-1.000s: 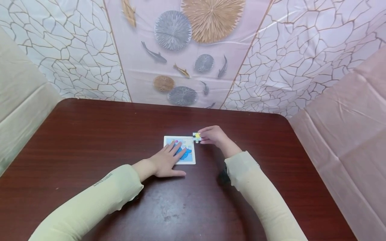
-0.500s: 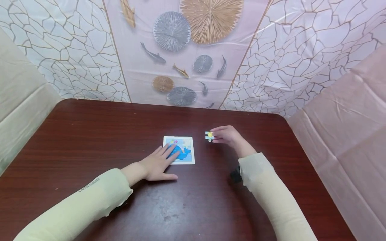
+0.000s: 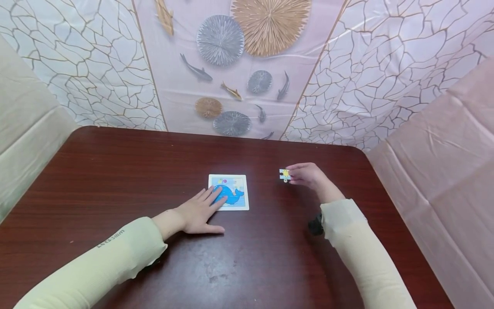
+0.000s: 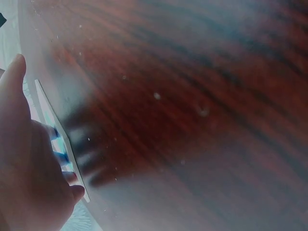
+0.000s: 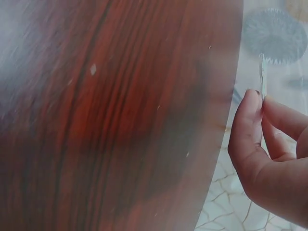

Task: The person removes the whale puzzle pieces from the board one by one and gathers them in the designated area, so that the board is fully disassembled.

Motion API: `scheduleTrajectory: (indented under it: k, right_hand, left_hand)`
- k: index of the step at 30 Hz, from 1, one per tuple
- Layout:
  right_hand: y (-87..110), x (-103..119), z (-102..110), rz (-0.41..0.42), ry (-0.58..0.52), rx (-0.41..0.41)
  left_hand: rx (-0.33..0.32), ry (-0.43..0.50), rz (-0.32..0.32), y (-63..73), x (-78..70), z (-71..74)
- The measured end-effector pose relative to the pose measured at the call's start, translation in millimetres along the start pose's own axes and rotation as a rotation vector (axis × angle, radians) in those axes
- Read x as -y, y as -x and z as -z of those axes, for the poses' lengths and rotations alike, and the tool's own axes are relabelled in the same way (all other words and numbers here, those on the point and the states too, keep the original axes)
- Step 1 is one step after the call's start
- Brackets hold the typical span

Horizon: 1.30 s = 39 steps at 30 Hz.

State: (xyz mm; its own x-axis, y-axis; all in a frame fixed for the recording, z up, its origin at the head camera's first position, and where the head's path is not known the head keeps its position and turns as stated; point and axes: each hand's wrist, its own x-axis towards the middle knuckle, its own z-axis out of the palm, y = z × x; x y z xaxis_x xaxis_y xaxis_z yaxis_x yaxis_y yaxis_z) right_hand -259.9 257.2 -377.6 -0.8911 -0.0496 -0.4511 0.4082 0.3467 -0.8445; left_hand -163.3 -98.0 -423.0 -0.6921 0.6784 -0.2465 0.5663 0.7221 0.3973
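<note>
At the middle of the dark wood-grain table (image 3: 115,163), taking the far edge as 12 o'clock, sits a white-framed whale jigsaw board (image 3: 235,193), lying flat. The left hand (image 3: 197,212) is spread, fingers extended over the board's 8-to-9 o'clock part, thumb resting apart on the near side; nothing is gripped. Such a placement would, in my judgement, steady the board while leaving its 1 o'clock corner uncovered. A pale patch shows near that corner; whether it is a vacant recess cannot be determined at this size. The right hand (image 3: 306,175) is closed to a narrow pinch, thumb against fingertips, holding a jigsaw piece (image 3: 284,174) with a yellow print by its 3 o'clock edge. That edge hold probably serves to keep the printed face and the tabs unobstructed. The right wrist view shows the piece nearly edge-on, apparently raised off the table. Relative positions: the piece projects at 9 o'clock from the right hand and stands well apart from the board, between 2 and 3 o'clock of it; the board lies at 2 o'clock from the left palm.
</note>
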Motion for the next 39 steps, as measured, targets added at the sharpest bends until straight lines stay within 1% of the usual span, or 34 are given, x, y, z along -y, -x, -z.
scheduleTrajectory:
  k: [9,14,19,27,35,39]
  right_hand:
    - [-0.4,-10,12,-0.048,0.027,-0.032]
    - [0.1,-14,16,-0.073,0.025,-0.035]
    - [-1.6,-21,19,-0.092,0.037,-0.034]
    - [-2.0,-30,20,-0.071,0.029,-0.014]
    - [-2.5,-32,19,-0.086,0.061,-0.041]
    - [-2.1,-33,18,-0.06,0.096,-0.054]
  left_hand:
    - [0.007,-0.002,0.0,-2.0,3.3,-1.1]
    - [0.009,0.0,0.005,-1.5,2.3,0.1]
    - [0.01,0.0,0.007,-3.9,3.9,-2.4]
    - [0.022,0.006,0.007,-3.7,4.4,-2.2]
    - [0.023,0.004,0.007,-3.4,4.3,-2.1]
    - [0.02,-0.001,0.006,-5.3,4.6,-3.1]
